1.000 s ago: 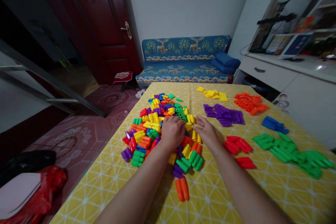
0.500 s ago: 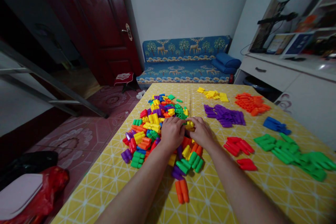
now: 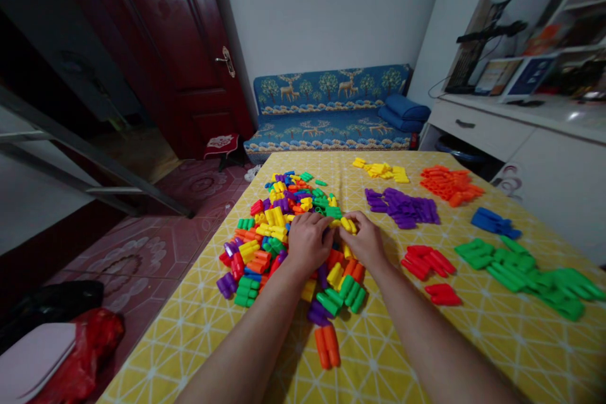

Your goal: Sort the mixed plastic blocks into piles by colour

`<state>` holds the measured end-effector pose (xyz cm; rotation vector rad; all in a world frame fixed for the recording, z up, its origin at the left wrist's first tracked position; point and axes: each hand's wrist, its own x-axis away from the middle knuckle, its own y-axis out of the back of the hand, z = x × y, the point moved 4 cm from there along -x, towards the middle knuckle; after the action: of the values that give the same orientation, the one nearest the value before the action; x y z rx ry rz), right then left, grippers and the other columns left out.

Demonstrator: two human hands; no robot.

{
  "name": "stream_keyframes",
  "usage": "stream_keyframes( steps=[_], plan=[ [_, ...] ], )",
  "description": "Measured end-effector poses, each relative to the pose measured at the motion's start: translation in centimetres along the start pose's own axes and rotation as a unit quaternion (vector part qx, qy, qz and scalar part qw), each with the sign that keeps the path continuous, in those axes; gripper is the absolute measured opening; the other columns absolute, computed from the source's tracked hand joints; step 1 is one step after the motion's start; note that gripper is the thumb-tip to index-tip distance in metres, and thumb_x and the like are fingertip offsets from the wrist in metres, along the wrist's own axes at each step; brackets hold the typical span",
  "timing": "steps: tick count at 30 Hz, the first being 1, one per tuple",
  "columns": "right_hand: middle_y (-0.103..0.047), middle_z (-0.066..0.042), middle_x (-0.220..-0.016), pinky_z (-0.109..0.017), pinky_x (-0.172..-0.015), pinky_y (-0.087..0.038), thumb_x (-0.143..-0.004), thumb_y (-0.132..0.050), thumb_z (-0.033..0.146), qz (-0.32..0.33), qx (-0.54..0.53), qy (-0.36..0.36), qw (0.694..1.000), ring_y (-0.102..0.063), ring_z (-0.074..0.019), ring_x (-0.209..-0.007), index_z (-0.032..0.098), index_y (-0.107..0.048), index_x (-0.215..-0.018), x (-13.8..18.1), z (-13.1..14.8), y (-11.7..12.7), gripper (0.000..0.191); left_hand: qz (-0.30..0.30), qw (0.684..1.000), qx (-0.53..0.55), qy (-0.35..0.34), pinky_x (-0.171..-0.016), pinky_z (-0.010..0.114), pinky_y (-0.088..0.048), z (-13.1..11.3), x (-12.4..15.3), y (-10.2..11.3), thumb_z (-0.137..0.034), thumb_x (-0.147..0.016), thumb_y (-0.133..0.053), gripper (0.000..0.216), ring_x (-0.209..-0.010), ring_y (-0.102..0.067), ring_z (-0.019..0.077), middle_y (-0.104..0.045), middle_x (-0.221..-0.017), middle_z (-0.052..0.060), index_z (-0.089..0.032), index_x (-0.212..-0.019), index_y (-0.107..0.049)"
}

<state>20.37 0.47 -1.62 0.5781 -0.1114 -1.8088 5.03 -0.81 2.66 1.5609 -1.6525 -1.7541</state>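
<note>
My right hand [image 3: 363,241] pinches a yellow bullet-shaped plastic building block [image 3: 349,226] at the right side of a mixed heap. Just left of it, my left hand [image 3: 308,241] lies curled over the heap, its fingertips mostly hidden. A small yellow piece [image 3: 335,223] shows by its index finger; whether that hand grips it is unclear. Around both hands the mixed heap of blocks [image 3: 272,221] holds red, orange, yellow, green, blue and purple pieces. An orange block [image 3: 327,347] lies at the near end.
Separate colour piles lie to the right: yellow [image 3: 381,170], purple [image 3: 402,207], orange [image 3: 451,185], blue [image 3: 495,223], red [image 3: 427,261] and green [image 3: 530,271]. A yellow patterned cloth [image 3: 379,341] covers the table. A blue sofa [image 3: 326,113] stands beyond it, a white cabinet [image 3: 544,158] at right.
My right hand has drawn slightly back from my left, and the yellow block in its fingers shows more clearly. My left hand stays nearly in place. The view has shifted slightly.
</note>
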Motion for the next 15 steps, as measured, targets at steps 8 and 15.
stream_keyframes(
  steps=[8, 15],
  plan=[
    [-0.065, -0.002, -0.096, -0.031, -0.080, -0.050, -0.073, -0.071, 0.041, 0.060, -0.230, -0.022, 0.971, -0.062, -0.0190, -0.088, 0.021, -0.059, -0.101, 0.5, 1.6, -0.3, 0.036, 0.008, 1.000, -0.005, 0.005, -0.085, 0.040, -0.044, -0.1, -0.1, 0.3, -0.033, -0.088, -0.062, 0.048, -0.098, -0.062, 0.0257, -0.071, -0.104, 0.006, -0.024, -0.134, -0.053],
    [-0.066, -0.008, -0.118, -0.037, -0.092, -0.049, -0.085, -0.057, 0.045, 0.040, -0.183, -0.002, 0.982, -0.062, -0.0234, -0.107, 0.020, -0.062, -0.116, 0.6, 1.1, -0.2, 0.040, -0.019, 0.999, 0.022, 0.029, -0.086, 0.035, -0.045, 0.4, -0.2, 0.2, -0.031, -0.093, -0.057, 0.025, -0.098, -0.063, 0.0223, -0.072, -0.101, 0.003, -0.025, -0.115, -0.064]
  ],
)
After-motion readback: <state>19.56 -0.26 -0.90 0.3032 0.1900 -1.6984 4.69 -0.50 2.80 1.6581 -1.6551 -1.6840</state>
